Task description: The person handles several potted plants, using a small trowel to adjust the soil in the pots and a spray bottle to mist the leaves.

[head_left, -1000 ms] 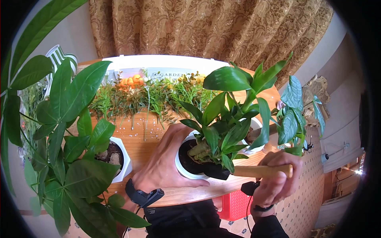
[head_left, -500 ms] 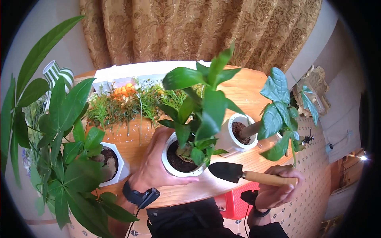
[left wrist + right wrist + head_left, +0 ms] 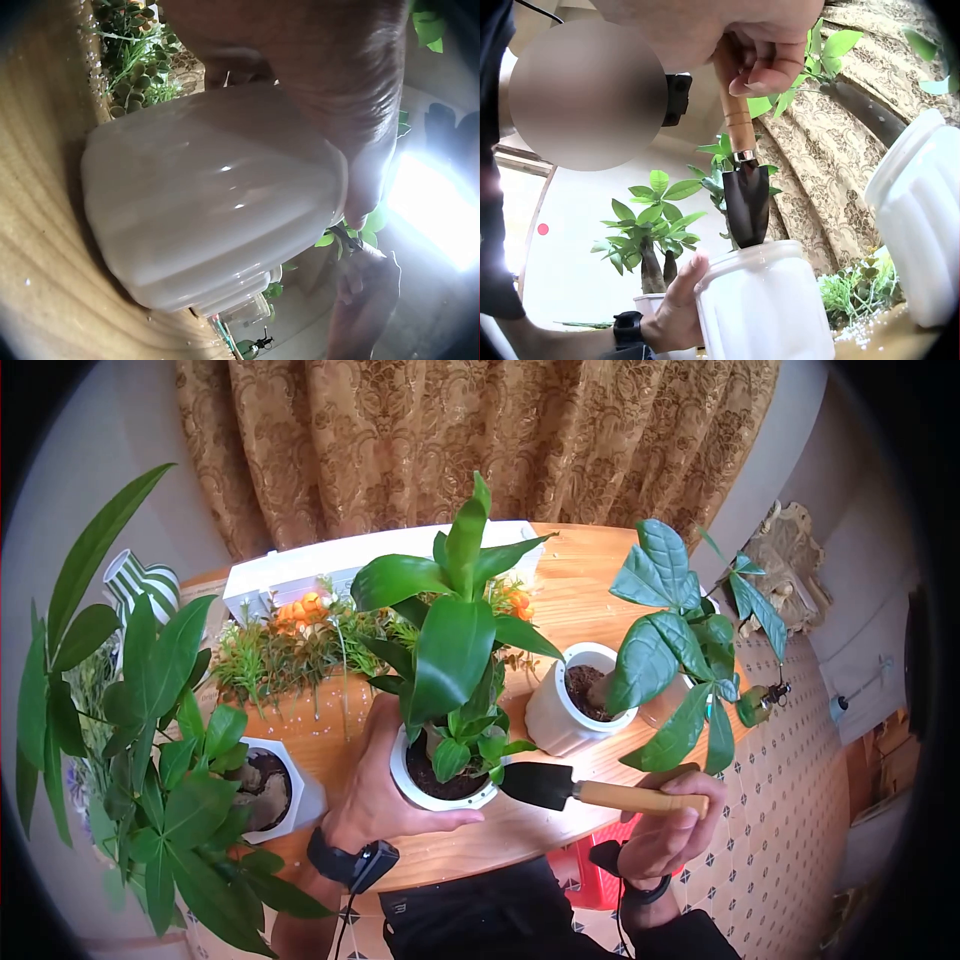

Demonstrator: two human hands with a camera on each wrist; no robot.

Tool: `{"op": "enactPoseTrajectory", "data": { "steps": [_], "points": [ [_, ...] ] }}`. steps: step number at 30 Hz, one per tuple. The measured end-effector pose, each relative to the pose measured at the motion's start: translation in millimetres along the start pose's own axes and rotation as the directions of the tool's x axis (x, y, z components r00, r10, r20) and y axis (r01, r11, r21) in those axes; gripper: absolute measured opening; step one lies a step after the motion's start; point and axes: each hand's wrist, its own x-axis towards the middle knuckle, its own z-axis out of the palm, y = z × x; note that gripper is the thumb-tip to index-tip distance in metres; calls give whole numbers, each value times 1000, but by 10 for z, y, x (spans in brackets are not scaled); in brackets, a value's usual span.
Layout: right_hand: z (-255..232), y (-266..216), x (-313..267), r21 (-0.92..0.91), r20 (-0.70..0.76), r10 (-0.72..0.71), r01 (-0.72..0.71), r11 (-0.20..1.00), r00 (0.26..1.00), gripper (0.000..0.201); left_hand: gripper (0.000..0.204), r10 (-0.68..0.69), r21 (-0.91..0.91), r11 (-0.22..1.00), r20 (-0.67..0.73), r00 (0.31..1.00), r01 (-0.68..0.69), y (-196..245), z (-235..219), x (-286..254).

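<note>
My left hand grips the white flowerpot from the left, its thumb along the near side of the rim. A leafy green plant grows from dark soil in the pot. In the left wrist view the ribbed wall of the flowerpot fills the middle, standing on the wooden table. My right hand holds a small trowel by its wooden handle. The black blade of the trowel is at the pot's right rim, its tip overlapping the rim in the right wrist view.
A second white pot with a broad-leaved plant stands to the right. At the left is a hexagonal white pot under large leaves. Behind lie artificial greenery and a white box. Below the table shows a red stool.
The trowel blade has come out of the soil to the pot's right rim. The plant, leaning right earlier, now stands more upright. My left hand keeps its hold on the flowerpot.
</note>
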Motion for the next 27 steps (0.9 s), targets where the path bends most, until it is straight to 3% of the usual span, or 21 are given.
{"op": "enactPoseTrajectory", "data": {
  "steps": [6,9,17,18,27],
  "points": [
    [5,19,-12,-18,-129,-2,0,1000,992,43,110,-10,-20,1000,-3,1000,10,-14,1,-4],
    [55,-12,2,-41,-9,55,-55,998,998,44,108,-11,-11,1000,9,1000,11,-2,-9,0],
    [47,-27,47,-50,-162,5,-14,999,987,46,109,-47,-66,997,6,999,47,-34,15,-29],
    [22,58,7,-125,-224,-32,4,992,974,47,110,-46,-56,997,8,999,47,-33,12,-32],
    [32,9,-3,30,-174,20,-15,999,985,50,110,-89,-110,990,17,996,90,-58,36,-59]
  ]
}}
